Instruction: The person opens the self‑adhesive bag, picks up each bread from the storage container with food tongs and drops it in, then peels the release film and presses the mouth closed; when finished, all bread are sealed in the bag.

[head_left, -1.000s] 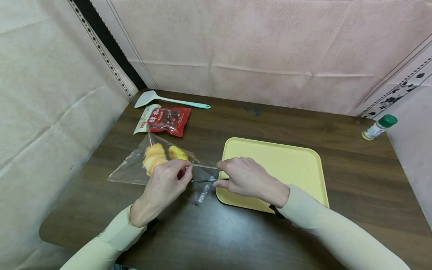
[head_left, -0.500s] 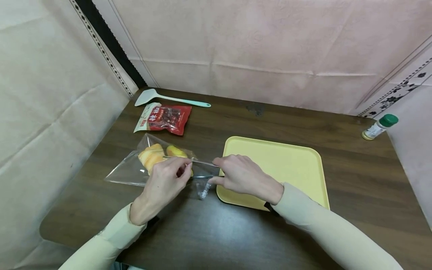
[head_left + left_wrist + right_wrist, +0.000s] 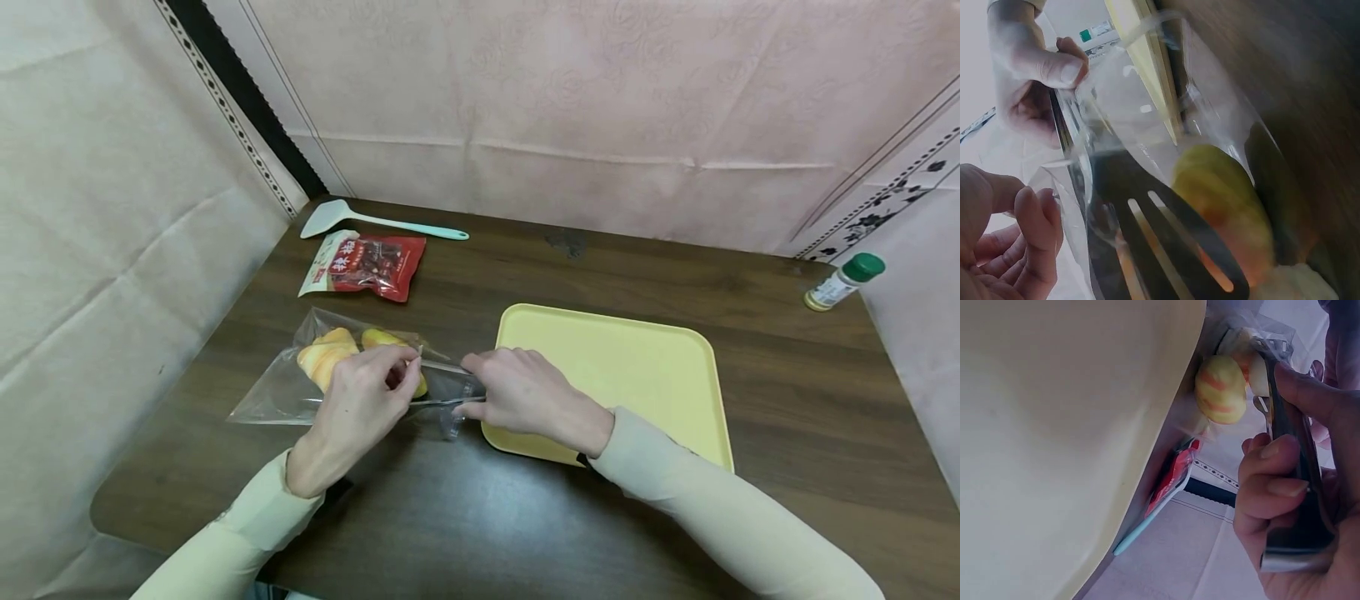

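Observation:
My left hand pinches the edge of a clear plastic bag between thumb and fingertips. In the bag lie a striped golden bread roll and a yellow bun, both partly hidden behind that hand in the head view. My right hand grips a pair of metal tongs, fingers on one arm and thumb on the other. The slotted head of the tongs reaches into the bag beside the yellow bun in the left wrist view. Whether it touches the bun, I cannot tell.
A yellow tray lies under and beyond the right hand. Behind the bag are a red snack packet and a pale turquoise spatula. A green-capped shaker bottle stands at the far right, near the cloth-covered wall.
The right hand and tongs have shifted left, deeper over the bag. The striped roll has slid left and lies lower. The left hand, still pinching the bag, has moved slightly left.

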A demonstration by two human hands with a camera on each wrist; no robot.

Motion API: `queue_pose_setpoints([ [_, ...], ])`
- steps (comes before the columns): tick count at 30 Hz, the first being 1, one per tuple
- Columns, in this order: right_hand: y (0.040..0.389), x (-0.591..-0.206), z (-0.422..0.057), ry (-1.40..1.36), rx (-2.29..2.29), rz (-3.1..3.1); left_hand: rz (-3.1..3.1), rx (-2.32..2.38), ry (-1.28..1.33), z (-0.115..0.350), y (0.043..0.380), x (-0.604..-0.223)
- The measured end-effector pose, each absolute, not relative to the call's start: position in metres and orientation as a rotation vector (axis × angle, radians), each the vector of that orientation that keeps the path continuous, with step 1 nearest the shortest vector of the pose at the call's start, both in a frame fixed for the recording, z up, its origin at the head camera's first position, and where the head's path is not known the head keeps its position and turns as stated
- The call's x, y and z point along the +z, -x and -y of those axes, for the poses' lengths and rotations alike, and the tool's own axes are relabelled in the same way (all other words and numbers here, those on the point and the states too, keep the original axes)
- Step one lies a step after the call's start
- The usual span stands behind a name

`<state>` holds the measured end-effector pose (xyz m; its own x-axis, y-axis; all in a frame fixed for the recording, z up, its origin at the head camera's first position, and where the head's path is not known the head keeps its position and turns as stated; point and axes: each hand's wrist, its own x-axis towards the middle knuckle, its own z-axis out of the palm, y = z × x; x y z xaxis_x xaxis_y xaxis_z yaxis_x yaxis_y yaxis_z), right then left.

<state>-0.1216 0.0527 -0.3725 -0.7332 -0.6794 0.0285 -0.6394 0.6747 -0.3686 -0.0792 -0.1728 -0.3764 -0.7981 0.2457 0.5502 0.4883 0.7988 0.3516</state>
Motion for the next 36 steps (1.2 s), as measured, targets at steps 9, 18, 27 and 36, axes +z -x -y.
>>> queue_pose_setpoints([
  [9,0.114,-0.371,-0.064,1.013,-0.528,-2.806,2.5,-0.69,0.519,0.174,0.08,-0.374],
  [18,0.105,-0.372,-0.084,0.982,-0.527,-2.854,2.524,-0.699,0.506,0.175,0.079,-0.371],
  [27,0.093,-0.372,-0.11,0.901,-0.54,-2.867,2.515,-0.699,0.498,0.175,0.079,-0.37],
  [36,0.076,-0.371,-0.146,0.842,-0.605,-2.898,2.495,-0.697,0.513,0.175,0.08,-0.372],
])
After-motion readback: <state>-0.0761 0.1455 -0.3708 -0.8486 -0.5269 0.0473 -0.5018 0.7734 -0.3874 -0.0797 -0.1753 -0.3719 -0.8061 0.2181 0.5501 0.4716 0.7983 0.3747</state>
